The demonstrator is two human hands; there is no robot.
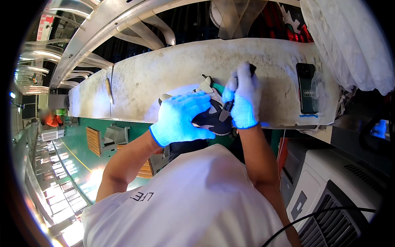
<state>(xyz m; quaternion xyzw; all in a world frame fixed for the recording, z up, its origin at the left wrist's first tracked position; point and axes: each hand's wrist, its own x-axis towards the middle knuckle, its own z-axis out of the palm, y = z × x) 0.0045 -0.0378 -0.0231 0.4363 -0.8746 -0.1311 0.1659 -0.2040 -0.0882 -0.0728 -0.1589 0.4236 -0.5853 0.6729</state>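
A black, grey and white sneaker (218, 117) with a green part sits at the workbench's near edge, in front of my body. My left hand (183, 115), in a white knit glove lit bright blue, holds it from the left, with fingers over the upper and thumb toward the near end. On the other side, my gloved right hand (245, 96) is closed round a dark tool (228, 106). Black ends of the tool show above and below the fist; its exact kind is hidden. The tool's lower end is close to the sneaker; whether it touches I cannot tell.
The worn pale workbench (144, 74) runs across the view. A knife-like tool with a wooden handle (108, 88) lies far left. A dark phone (305, 88) lies at the right, near white plastic sheeting (349, 45). Metal framing (119, 24) stands behind; a grey-white machine (325, 185) is at lower right.
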